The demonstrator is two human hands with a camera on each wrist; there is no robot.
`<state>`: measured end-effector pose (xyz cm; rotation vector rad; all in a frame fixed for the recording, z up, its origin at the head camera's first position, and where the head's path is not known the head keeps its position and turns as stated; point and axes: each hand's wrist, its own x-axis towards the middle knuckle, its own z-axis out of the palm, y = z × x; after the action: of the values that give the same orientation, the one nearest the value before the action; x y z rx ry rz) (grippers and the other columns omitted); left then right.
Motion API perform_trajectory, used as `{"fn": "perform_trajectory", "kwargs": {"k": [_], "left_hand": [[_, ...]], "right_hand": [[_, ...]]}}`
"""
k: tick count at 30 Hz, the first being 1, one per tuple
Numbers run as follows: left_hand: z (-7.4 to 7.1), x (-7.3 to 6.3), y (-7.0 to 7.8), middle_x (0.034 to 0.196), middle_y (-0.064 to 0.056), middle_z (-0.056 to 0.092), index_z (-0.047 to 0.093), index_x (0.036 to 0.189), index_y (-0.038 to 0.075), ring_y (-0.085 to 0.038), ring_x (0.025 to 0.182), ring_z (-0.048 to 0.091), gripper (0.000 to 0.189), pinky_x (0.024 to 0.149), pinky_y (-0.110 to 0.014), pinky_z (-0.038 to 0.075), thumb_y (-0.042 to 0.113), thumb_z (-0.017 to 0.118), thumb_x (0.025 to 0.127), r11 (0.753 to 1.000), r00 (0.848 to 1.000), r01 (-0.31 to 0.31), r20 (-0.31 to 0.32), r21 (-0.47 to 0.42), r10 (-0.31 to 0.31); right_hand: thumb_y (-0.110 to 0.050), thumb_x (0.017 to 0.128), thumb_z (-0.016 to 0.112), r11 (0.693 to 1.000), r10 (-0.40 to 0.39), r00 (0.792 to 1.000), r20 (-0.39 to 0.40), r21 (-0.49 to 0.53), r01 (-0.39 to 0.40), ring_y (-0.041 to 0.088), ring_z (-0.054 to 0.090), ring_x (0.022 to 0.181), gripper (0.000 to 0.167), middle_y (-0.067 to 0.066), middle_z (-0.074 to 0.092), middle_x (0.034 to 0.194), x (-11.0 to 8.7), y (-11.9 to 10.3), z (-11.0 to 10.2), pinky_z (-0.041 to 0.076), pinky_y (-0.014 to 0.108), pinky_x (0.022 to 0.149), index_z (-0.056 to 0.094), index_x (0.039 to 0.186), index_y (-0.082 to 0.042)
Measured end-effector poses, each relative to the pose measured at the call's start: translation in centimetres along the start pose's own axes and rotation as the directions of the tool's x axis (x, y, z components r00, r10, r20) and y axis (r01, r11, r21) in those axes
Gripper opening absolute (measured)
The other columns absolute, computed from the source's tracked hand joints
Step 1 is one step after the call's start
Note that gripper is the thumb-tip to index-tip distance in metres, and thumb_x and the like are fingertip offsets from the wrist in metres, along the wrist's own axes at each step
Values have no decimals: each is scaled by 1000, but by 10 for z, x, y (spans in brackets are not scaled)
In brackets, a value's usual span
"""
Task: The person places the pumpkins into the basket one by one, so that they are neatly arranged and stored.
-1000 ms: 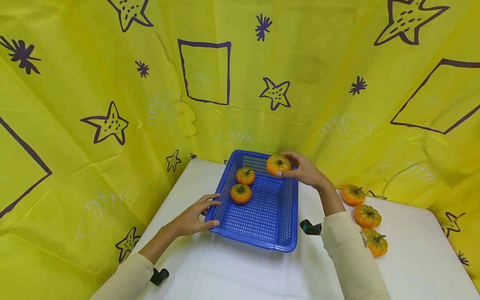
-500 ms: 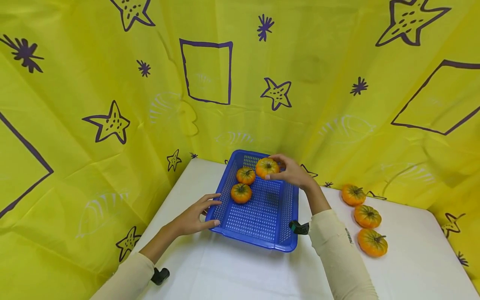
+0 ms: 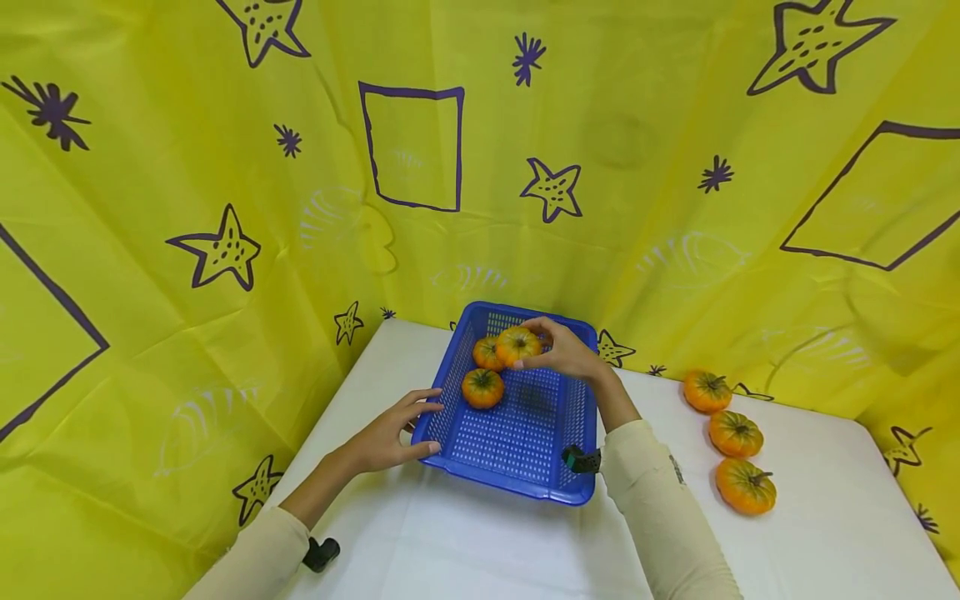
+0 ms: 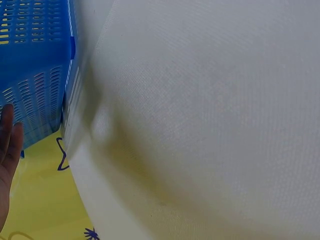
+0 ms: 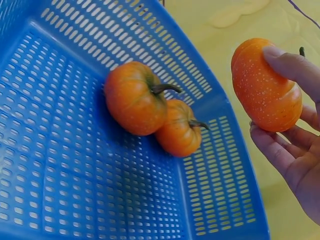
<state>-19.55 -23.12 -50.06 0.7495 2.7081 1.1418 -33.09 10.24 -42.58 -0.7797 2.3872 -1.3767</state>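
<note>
From where I'm standing, I can't read any word, number or brand; the small dark patch on the person's right sleeve is illegible.

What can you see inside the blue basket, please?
A nearer pumpkin and a farther pumpkin rest in the basket; the right hand holds a third pumpkin above. In the head view, it partly hides the farther one and basket.

The head view has six pumpkins — three at six o'clock, three at four — one basket, two hands.
</note>
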Motion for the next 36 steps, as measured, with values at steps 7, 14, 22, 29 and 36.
{"fn": "perform_trajectory", "kwargs": {"k": [7,14,22,29,36], "left_hand": [[0,-2,0,163,-2,32,52,145,11,-23,130,53,65,97,-33,54,43,71,91,1000,1000,7,0,4,-7],[0,-1,0,162,-1,32,53,144,10,-23,130,53,65,97,-35,54,44,71,91,1000,1000,7,0,1,-7],[-1,0,0,162,-2,32,53,144,9,-24,133,51,66,97,-34,54,44,71,91,1000,1000,-3,6,-1,3],[-1,0,1,162,-2,32,53,144,10,-24,134,50,65,98,-34,54,43,71,91,1000,1000,-1,7,0,1],[0,0,1,162,-2,33,53,144,11,-24,134,50,65,98,-34,54,44,71,91,1000,1000,0,4,8,0]], "right_hand": [[-19,84,81,1000,23,1000,14,4,-23,38,57,120,73,22,50,141,4,7,12,54,44,96,45,144,-2],[-23,84,82,998,51,998,24,-21,-50,37,57,118,77,21,50,141,8,15,21,55,42,93,44,147,-3],[-24,86,80,996,47,999,10,-73,-46,33,59,110,73,22,55,135,11,17,28,55,41,91,47,147,-1],[-25,84,81,995,54,998,-42,-79,-57,35,58,114,72,21,56,136,13,20,30,53,46,96,48,145,-2],[-26,83,82,989,98,991,-91,-99,-107,37,56,120,75,23,55,138,15,28,33,49,51,102,48,146,-1]]}}
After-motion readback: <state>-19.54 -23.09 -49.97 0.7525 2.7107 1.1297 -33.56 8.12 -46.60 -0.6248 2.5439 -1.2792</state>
